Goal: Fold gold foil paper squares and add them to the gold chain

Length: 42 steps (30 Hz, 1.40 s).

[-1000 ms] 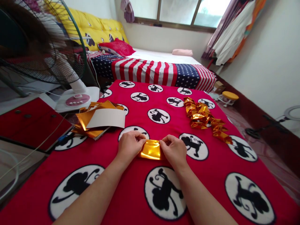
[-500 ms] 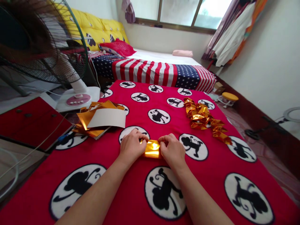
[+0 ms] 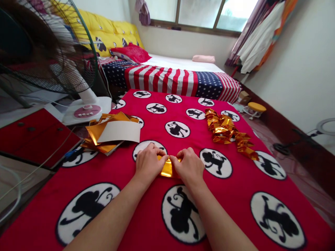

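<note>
A folded sheet of shiny gold foil paper lies on the red cloth in front of me. My left hand pinches its left part, thumb stretched along the upper edge. On its right part, my right hand is closed with thumb and fingers. Both thumb tips nearly meet at the middle of the upper edge. My fingers hide the two ends of the paper. To the left sits a loose stack of gold paper sheets, the top one showing its pale side. Several folded gold paper pieces lie in rows at the right.
The red cloth with monkey circles covers the table. An electric fan stands at the left beside a red-topped cabinet. Behind the table is a bed; a yellow stool and a stand are on the right.
Both thumbs have moved inward along the gold paper's upper edge and now almost touch. Less of the paper shows between my hands. The stack and the folded pieces have stayed put.
</note>
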{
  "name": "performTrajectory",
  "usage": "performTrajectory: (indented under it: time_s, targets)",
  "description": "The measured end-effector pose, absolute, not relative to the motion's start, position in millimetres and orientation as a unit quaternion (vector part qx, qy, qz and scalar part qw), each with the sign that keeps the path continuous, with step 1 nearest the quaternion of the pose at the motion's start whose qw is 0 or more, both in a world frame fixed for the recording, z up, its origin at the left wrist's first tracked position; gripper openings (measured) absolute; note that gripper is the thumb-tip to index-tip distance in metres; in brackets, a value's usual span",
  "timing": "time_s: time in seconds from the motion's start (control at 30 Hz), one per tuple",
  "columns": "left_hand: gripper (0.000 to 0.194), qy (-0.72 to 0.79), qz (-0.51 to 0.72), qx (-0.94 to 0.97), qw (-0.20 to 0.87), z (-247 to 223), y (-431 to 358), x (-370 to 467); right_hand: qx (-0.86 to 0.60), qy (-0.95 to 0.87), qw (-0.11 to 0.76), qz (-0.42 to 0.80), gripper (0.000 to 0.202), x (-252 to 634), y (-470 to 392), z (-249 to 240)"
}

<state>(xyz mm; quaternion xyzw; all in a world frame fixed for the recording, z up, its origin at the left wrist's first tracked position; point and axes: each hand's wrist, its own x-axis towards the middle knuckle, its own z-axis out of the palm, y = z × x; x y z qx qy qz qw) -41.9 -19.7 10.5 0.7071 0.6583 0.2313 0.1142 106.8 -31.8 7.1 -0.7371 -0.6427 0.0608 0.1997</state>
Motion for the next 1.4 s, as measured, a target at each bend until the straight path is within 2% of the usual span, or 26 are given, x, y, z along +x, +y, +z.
performTrajectory:
  time_s: [0.23, 0.37, 0.67, 0.77, 1.0, 1.1, 1.23, 1.3, 1.4]
  targets:
    - [0.013, 0.641, 0.233, 0.717, 0.145, 5, -17, -51, -0.734, -0.634, 0.211, 0.121, 0.005, 124, -35, 10]
    - [0.015, 0.643, 0.225, 0.718, 0.146, 5, -17, -53, -0.731, -0.628, 0.222, 0.152, 0.007, 130, -35, 11]
    - [0.022, 0.641, 0.222, 0.719, 0.154, 6, -15, -58, -0.709, -0.651, 0.233, 0.14, 0.015, 130, -39, 10]
    - [0.016, 0.649, 0.224, 0.713, 0.142, 7, -16, -54, -0.708, -0.655, 0.225, 0.139, 0.018, 130, -38, 10]
    - [0.021, 0.655, 0.217, 0.712, 0.132, 9, -16, -51, -0.704, -0.674, 0.19, 0.117, 0.02, 131, -32, 18]
    - [0.022, 0.652, 0.219, 0.713, 0.135, 9, -17, -52, -0.651, -0.721, 0.217, 0.101, 0.026, 119, -35, 21]
    - [0.02, 0.652, 0.212, 0.715, 0.138, 9, -18, -53, -0.548, -0.759, 0.285, 0.207, 0.049, 85, -50, 22]
    - [0.021, 0.653, 0.198, 0.717, 0.139, 10, -18, -53, -0.532, -0.76, 0.259, 0.269, 0.06, 69, -60, 22]
    - [0.022, 0.654, 0.194, 0.717, 0.142, 10, -18, -53, -0.543, -0.758, 0.21, 0.293, 0.083, 60, -72, 19]
